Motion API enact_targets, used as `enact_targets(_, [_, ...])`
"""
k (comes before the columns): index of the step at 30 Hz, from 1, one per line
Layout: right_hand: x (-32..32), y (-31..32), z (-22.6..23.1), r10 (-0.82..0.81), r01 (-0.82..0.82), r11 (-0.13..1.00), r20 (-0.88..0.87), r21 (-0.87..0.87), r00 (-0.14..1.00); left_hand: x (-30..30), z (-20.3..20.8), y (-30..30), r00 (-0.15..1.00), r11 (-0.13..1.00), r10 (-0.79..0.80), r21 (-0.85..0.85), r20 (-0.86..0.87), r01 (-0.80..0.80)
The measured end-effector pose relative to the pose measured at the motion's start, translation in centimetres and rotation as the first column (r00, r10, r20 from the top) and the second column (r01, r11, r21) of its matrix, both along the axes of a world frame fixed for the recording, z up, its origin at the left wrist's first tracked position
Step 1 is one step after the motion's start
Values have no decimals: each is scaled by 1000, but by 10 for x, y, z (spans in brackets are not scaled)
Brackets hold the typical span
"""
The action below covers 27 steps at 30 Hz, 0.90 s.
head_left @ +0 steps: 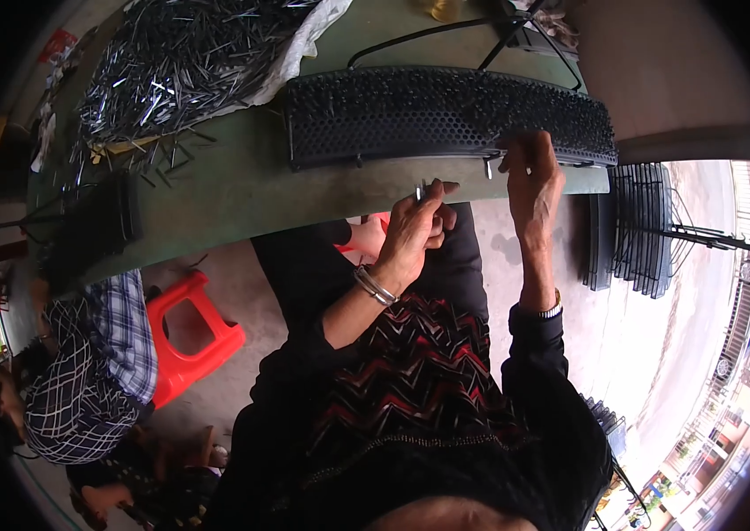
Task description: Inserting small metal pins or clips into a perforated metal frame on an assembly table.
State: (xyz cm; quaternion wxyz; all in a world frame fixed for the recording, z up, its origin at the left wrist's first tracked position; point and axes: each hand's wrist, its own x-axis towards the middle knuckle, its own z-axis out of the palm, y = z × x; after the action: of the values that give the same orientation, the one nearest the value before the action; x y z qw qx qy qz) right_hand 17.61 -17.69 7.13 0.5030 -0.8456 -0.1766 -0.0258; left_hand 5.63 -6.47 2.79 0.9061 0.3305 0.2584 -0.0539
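My left hand point(412, 232) is closed in front of the table edge, with a small shiny strip point(420, 191) sticking up at its fingertips. My right hand point(536, 177) is pinched at the front edge of a long black perforated panel point(375, 133); what its fingertips hold, if anything, is hidden. Rows of round holes show along the panel's near side, while short black pieces stand densely over its far side and right part. A thin light-coloured tab point(488, 168) hangs below the panel's front edge beside my right fingers.
A heap of thin dark strips point(189, 71) lies on a white sack point(304, 40) at the table's point(215, 195) far left. Black metal rods point(428, 35) rise behind the panel. Stacked black racks point(645, 230) stand at right. A red stool point(193, 332) and a seated person point(92, 380) are at left.
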Motion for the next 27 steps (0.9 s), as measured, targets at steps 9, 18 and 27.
enact_targets(9, [40,35,-39,-6,67,988,396,-140,918,33,-21,16,978,976,209,-58,3,-208])
enact_targets(18, [38,38,-31,20,53,981,375,-185,927,23,-23,18,981,975,192,-119,14,-189])
enact_targets(27, [40,37,-29,22,57,982,410,-178,912,13,-16,15,985,975,168,-153,41,-160])
